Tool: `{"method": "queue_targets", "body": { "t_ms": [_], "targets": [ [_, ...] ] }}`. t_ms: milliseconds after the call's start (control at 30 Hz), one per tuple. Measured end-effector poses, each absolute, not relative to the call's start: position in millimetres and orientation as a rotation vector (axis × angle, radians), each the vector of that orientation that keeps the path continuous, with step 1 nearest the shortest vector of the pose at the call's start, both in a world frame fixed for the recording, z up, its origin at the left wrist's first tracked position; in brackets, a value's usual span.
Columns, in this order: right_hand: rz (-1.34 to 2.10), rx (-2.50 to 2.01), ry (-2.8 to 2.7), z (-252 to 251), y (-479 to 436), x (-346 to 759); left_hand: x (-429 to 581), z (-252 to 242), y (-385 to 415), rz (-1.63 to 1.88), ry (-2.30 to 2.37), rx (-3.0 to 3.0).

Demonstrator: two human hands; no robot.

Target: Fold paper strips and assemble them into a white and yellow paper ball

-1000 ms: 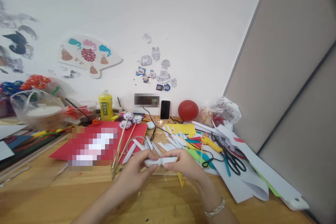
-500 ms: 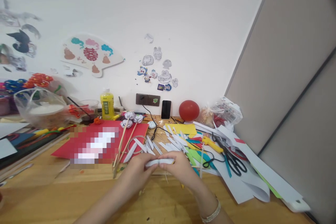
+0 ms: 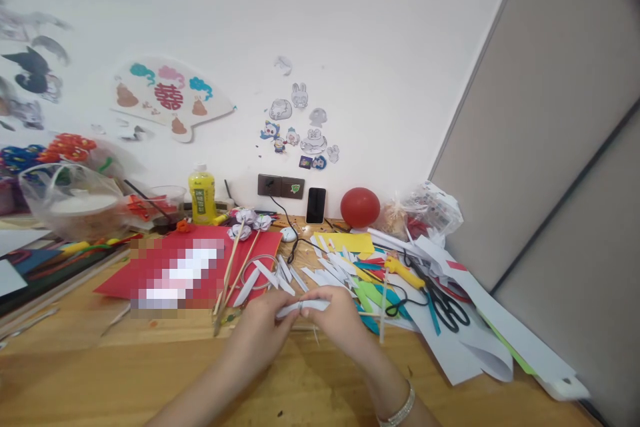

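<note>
A narrow folded piece of white paper [image 3: 291, 309] lies between my two hands, with a thin dark line round its middle. My left hand [image 3: 266, 320] pinches its left end. On the other end, my right hand [image 3: 334, 315] closes with the thumb close to that middle line. A thin pale strand [image 3: 316, 335] hangs below the paper by the right fingers. Just beyond the hands lie several cut white paper strips [image 3: 327, 273]. White paper flowers on sticks [image 3: 245, 230] rest to the left of them.
A yellow glue gun [image 3: 404, 272] with a black cord and black-handled scissors [image 3: 450, 312] lie at right on paper sheets. A red folder [image 3: 200, 250] is at left. Behind stand a yellow bottle [image 3: 202, 197], a phone [image 3: 316, 205] and a red balloon [image 3: 360, 207].
My right fingers have shifted slightly on the folded paper, near its middle. The view has tilted a little; the things on the table stay where they were.
</note>
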State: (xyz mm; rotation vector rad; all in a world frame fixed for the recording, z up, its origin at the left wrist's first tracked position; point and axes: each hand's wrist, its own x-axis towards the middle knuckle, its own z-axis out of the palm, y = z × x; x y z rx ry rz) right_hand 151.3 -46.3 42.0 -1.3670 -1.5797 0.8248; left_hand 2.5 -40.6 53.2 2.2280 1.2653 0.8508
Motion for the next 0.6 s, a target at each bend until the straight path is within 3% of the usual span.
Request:
{"method": "queue_targets", "body": {
  "t_ms": [200,400,600],
  "targets": [
    [0.947,-1.190,-1.587,44,-43,165,0,51,-38,0.883,1.210,2.089],
    [0.906,-1.238,-1.570,35,-36,163,3,45,-34,0.753,1.150,2.073],
    [0.822,-1.272,-1.530,27,-34,152,5,40,-37,0.849,1.211,2.222]
  ]
}}
